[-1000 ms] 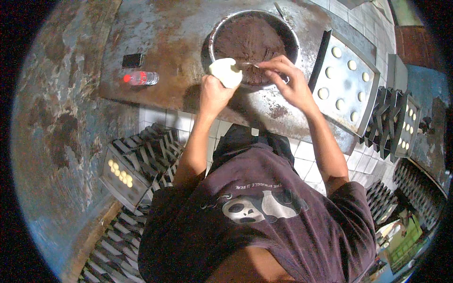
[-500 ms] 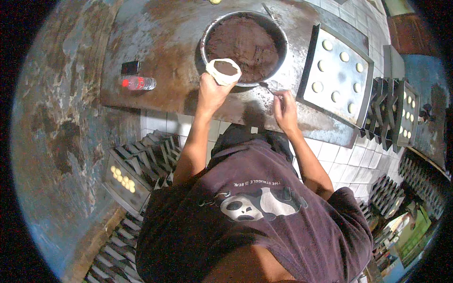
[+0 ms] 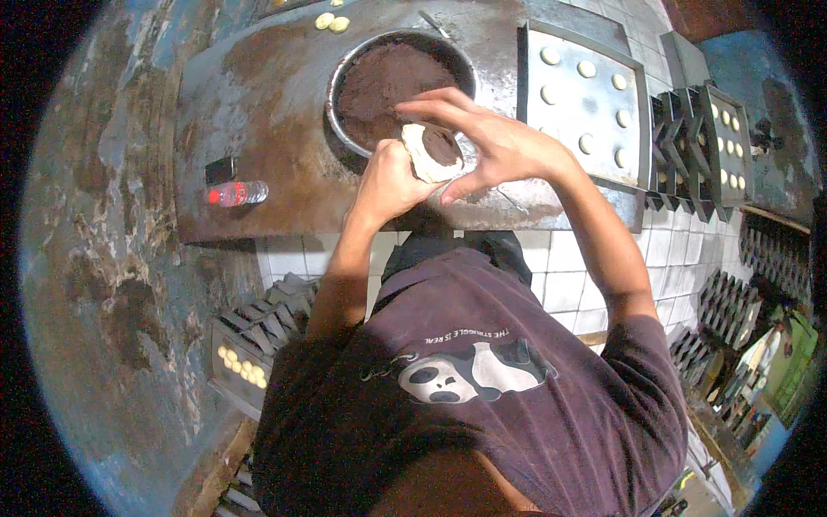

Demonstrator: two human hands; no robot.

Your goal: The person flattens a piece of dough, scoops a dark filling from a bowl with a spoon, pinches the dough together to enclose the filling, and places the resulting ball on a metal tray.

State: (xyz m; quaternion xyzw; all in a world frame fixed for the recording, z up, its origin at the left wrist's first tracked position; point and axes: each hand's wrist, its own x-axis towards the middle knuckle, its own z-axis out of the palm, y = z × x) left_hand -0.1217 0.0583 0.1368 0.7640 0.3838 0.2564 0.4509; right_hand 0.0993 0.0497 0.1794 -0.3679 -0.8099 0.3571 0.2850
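A piece of pale dough (image 3: 421,164) with dark brown filling in its middle is held up by my left hand (image 3: 385,183), whose fingers are wrapped round it. My right hand (image 3: 500,148) is open beside it, fingers spread above and thumb below the dough's right side; whether it touches the dough I cannot tell. Just beyond both hands stands a large round metal bowl (image 3: 334,129) of dark brown filling (image 3: 388,86). A small spoon (image 3: 513,202) lies on the table, to the right of the dough and below my right wrist.
On the right of the worn table (image 3: 258,112) lies a metal tray (image 3: 594,112) with several dough balls. A plastic bottle (image 3: 238,194) and a dark box (image 3: 220,170) are at the left. Several dough pieces (image 3: 332,22) lie far back. Stacked trays (image 3: 724,146) stand right.
My right hand has let go of the spoon and come over to the dough, fingers spread. The dough in my left hand is now tilted. The whole view has shifted.
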